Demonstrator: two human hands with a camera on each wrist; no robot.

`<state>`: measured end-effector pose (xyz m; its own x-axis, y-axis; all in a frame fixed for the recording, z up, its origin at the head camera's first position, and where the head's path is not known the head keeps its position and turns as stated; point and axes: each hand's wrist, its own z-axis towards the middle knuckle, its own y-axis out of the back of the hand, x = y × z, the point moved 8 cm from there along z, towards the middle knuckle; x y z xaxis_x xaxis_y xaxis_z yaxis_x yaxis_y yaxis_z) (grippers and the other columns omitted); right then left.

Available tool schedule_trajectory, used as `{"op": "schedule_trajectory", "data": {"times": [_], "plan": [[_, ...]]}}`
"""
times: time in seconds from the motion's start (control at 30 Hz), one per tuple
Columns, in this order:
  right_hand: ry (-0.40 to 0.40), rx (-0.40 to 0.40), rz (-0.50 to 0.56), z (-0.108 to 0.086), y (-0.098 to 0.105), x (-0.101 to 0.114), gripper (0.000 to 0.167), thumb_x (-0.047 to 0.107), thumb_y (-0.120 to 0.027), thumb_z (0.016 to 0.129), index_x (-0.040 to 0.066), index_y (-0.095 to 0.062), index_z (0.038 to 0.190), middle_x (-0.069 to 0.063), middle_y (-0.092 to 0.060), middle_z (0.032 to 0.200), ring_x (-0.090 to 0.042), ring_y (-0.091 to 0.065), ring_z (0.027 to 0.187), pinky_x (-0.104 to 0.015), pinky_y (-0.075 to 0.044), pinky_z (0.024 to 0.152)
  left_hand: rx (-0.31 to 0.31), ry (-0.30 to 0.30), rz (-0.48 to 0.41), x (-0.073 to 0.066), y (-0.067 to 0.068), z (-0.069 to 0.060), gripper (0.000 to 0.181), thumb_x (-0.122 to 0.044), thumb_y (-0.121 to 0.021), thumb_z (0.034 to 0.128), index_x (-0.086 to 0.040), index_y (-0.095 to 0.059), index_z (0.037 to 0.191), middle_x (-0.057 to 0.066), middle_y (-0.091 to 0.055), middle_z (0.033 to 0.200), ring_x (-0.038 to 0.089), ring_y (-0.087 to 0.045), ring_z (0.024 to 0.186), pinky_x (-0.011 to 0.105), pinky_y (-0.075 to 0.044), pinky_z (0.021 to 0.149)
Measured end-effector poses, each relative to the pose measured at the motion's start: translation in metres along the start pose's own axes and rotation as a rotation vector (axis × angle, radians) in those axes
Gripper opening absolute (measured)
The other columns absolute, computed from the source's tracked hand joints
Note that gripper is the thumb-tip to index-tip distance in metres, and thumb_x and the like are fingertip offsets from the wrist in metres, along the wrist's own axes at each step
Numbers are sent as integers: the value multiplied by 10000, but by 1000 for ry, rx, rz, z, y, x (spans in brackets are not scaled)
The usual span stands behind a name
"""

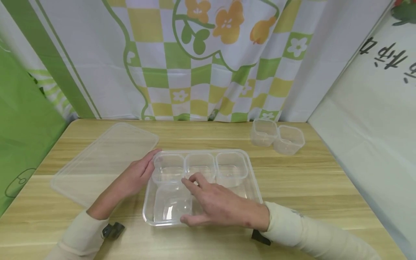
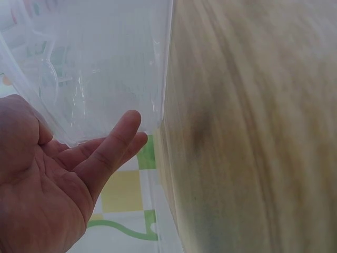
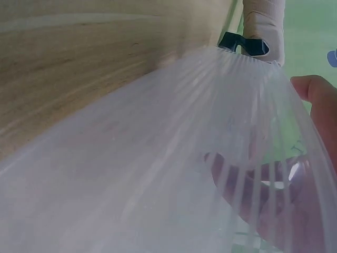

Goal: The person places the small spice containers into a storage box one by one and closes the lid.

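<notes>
A large clear plastic box stands on the table, with several small clear cups inside. Three of them, including the back-right cup, form a row along the back; another cup sits at front left. My left hand touches the box's back-left corner; the left wrist view shows its fingers extended along the outside wall. Over the middle of the box, my right hand has thumb and fingers spread beside the front-left cup. Through the plastic its fingers look blurred, and contact with the cup is unclear.
A flat translucent lid lies on the left of the wooden table, partly under the left forearm. Two more small cups stand together at the back right. Behind the table hangs a checked curtain; a white sheet borders the right.
</notes>
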<state>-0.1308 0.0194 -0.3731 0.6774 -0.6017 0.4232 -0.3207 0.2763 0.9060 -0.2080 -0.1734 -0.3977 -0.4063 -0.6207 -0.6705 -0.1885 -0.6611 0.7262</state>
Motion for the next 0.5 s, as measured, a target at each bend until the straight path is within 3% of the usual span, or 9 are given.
{"op": "schedule_trajectory", "data": {"times": [0.23, 0.4, 0.5], "plan": [[38, 4, -10, 1, -2, 2, 865, 566, -635, 959, 50, -348, 1592, -72, -437, 1449, -123, -584, 848, -318, -551, 804, -1, 2, 1, 0, 0, 0, 450, -109, -325, 1095, -13, -422, 1523, -8, -436, 720, 189, -522, 726, 472, -476, 831], [59, 9, -6, 2, -3, 3, 857, 555, -617, 972, 49, -329, 1601, -98, -424, 1490, -125, -600, 880, -315, -553, 814, -6, 4, 18, 1, 0, 1, 454, -103, -324, 1092, -3, -417, 1524, -29, -383, 682, 215, -542, 764, 477, -468, 835], [65, 15, -9, 2, -4, 4, 852, 548, -611, 975, 50, -323, 1604, -108, -417, 1507, -141, -616, 913, -329, -555, 829, -12, -1, 20, 1, -1, 1, 450, -100, -329, 1092, -6, -420, 1523, 1, -446, 721, 246, -566, 826, 498, -479, 862]]}}
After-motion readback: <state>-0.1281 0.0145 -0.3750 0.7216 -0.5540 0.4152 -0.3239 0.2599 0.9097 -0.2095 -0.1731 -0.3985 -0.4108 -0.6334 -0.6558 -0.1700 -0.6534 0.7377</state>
